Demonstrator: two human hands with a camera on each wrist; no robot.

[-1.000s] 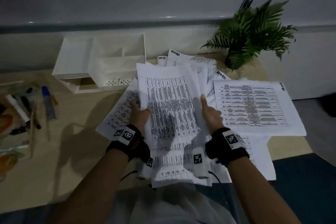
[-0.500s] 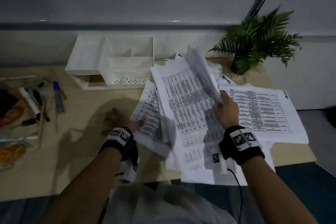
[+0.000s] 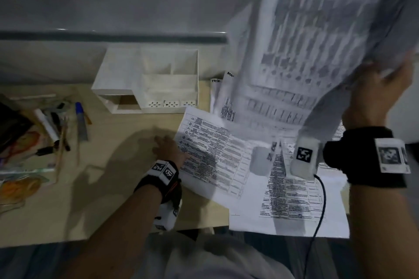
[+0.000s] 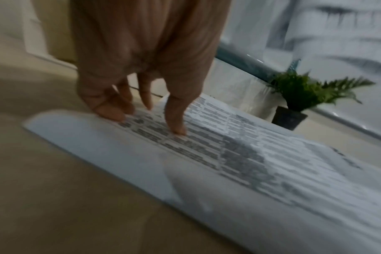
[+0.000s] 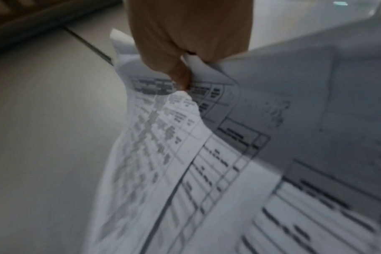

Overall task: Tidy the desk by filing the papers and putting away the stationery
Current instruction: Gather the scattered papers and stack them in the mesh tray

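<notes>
My right hand (image 3: 383, 88) is raised high at the right and grips a bundle of printed sheets (image 3: 306, 47) that hangs blurred in front of the wall; the right wrist view shows the thumb and fingers (image 5: 180, 75) pinching those sheets (image 5: 185, 154). My left hand (image 3: 169, 146) lies low on the desk with straight fingers (image 4: 176, 125) pressing the near left edge of a printed sheet (image 3: 210, 156) (image 4: 207, 151). More printed papers (image 3: 292, 206) lie spread over the desk's right part. Pens and markers (image 3: 65, 124) lie at the far left.
A white desk organiser (image 3: 154, 81) with open compartments stands at the back by the wall. A small potted fern (image 4: 302, 98) stands at the back right, hidden in the head view by the lifted sheets. Coloured items (image 3: 18, 161) sit at the left edge.
My right hand has lifted the bundle of sheets up off the pile and to the right. My left hand let go of it, moved left, and now presses a sheet on the desk.
</notes>
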